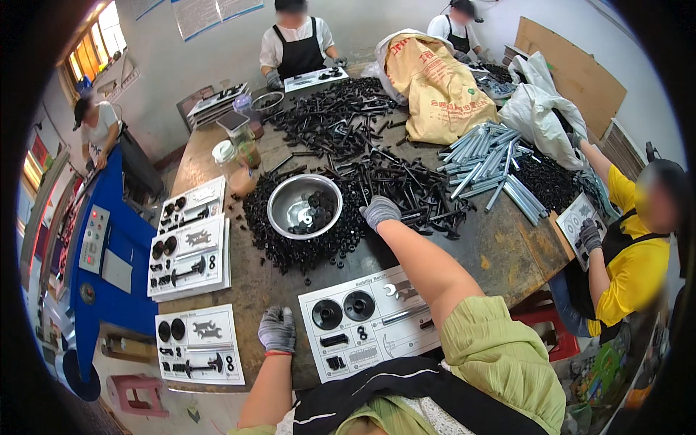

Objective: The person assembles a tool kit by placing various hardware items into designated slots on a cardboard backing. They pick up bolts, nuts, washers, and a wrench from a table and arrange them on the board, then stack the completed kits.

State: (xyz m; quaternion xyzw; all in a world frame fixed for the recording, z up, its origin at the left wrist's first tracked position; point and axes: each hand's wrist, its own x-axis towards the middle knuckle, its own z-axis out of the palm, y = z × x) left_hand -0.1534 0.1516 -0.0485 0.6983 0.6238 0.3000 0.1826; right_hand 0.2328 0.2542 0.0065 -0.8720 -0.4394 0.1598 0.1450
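Note:
My left hand (277, 330), in a grey glove, rests closed on the table beside a printed card (308, 308). Whether anything is inside its curled fingers is hidden. Several black parts sit on the card: two round discs (327, 314), a black grip-like piece (334, 340) and small pieces below. A silver tube (406, 314) lies near my right sleeve. My right arm stretches across the card, its gloved hand (380, 212) at the edge of a heap of black bolt-like parts (406, 181). Those fingers are bent down to the heap; what they grip is hidden.
A steel bowl (275, 210) with black parts stands on small black pieces (272, 250). Filled cards (194, 344) lie at left, drink cups (230, 163) behind. Silver tubes (482, 156) and a yellow sack (442, 94) are at right. Several people work around the table.

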